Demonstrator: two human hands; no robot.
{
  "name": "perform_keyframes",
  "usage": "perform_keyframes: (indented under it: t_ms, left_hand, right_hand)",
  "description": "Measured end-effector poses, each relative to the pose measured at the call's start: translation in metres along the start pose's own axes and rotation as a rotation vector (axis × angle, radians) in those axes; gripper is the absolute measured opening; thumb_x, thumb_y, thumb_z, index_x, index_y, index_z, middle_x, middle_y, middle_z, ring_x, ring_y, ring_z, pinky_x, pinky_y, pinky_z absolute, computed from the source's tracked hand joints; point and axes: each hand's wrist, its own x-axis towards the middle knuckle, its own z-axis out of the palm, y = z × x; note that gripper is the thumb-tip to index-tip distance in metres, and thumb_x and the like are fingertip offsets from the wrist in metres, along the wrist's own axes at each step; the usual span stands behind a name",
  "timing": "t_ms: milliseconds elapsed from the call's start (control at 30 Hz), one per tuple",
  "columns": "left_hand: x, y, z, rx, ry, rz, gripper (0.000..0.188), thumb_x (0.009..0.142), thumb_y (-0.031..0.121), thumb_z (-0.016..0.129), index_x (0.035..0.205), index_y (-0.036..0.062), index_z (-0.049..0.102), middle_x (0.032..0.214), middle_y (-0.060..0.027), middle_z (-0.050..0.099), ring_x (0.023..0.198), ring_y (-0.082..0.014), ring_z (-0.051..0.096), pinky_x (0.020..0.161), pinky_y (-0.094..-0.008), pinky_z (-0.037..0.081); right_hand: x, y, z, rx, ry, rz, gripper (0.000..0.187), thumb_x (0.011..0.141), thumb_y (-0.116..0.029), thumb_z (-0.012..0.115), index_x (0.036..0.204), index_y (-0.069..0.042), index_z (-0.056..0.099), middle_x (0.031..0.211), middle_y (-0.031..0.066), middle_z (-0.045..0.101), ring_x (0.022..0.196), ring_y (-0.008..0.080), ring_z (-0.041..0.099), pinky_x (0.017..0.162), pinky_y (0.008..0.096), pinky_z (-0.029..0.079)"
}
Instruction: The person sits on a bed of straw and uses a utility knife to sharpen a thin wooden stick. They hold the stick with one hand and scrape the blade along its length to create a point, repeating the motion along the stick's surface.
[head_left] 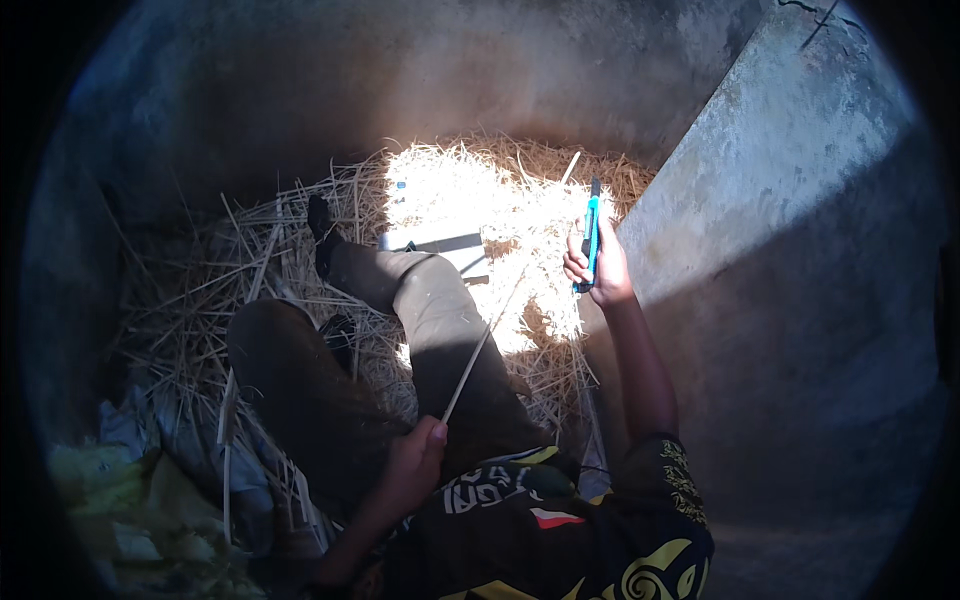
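Note:
My left hand, low in front of my body, is closed round the near end of a thin pale strip, which looks like split bamboo. The strip slants up and away to the right across my thigh, and its far end fades into the bright sunlit patch. Off to the right, my right hand is raised and wrapped round a blue utility knife. Its dark tip points upward and away from me. Knife and strip are apart.
A heap of pale shavings and strips spreads round my bent legs. Beyond my knee lies a whitish flat panel, partly in glare. Concrete walls stand ahead and at right. Yellowish crumpled sacking lies at lower left.

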Motion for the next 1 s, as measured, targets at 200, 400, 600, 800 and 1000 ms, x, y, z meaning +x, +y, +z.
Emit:
perform_keyframes:
  t_ms: [200,400,600,800,1000]
  left_hand:
    - [0.002,-0.003,0.000,-0.039,-0.034,-0.057,0.034,0.108,0.031,0.044,0.087,0.0052,0.052,0.062,0.0041,0.044,0.056,-0.0036,0.041,0.051,-0.0254,0.034]
    - [0.001,-0.009,0.002,-0.131,-0.051,-0.113,0.030,0.108,0.029,0.045,0.089,0.0059,0.052,0.062,0.0058,0.043,0.056,-0.0018,0.038,0.049,-0.0230,0.031]
    - [0.001,-0.010,0.002,-0.100,-0.053,-0.084,0.030,0.108,0.028,0.045,0.089,0.0063,0.052,0.063,0.0063,0.043,0.056,-0.0014,0.038,0.049,-0.0226,0.031]
    - [0.001,-0.010,0.002,-0.118,-0.063,-0.098,0.029,0.108,0.027,0.044,0.089,0.0063,0.052,0.064,0.0064,0.043,0.056,-0.0014,0.038,0.050,-0.0226,0.032]
    - [0.003,-0.013,0.001,-0.192,-0.034,-0.096,0.021,0.106,0.022,0.048,0.098,0.0048,0.057,0.070,0.0048,0.045,0.060,-0.0019,0.040,0.054,-0.0221,0.035]
  right_hand:
    - [-0.005,0.003,0.004,0.255,-0.181,-0.027,0.045,0.109,-0.045,0.026,0.111,-0.009,0.052,0.064,0.0041,0.043,0.044,0.0138,0.039,0.045,0.0310,0.039]
    - [-0.010,0.000,0.014,0.232,-0.134,-0.056,0.043,0.109,-0.043,0.025,0.105,-0.009,0.051,0.069,0.0050,0.045,0.048,0.0141,0.041,0.050,0.0321,0.040]
    - [-0.011,0.000,0.017,0.248,-0.090,-0.089,0.039,0.109,-0.041,0.026,0.098,-0.010,0.049,0.072,0.0055,0.047,0.053,0.0140,0.044,0.058,0.0340,0.042]
    - [-0.014,-0.002,0.024,0.296,-0.038,-0.086,0.041,0.109,-0.042,0.027,0.097,-0.010,0.049,0.078,0.0064,0.049,0.061,0.0167,0.047,0.061,0.0350,0.042]
    - [-0.015,0.002,0.031,0.320,-0.041,-0.126,0.042,0.108,-0.043,0.027,0.097,-0.009,0.049,0.087,0.0104,0.052,0.073,0.0221,0.052,0.066,0.0393,0.046]
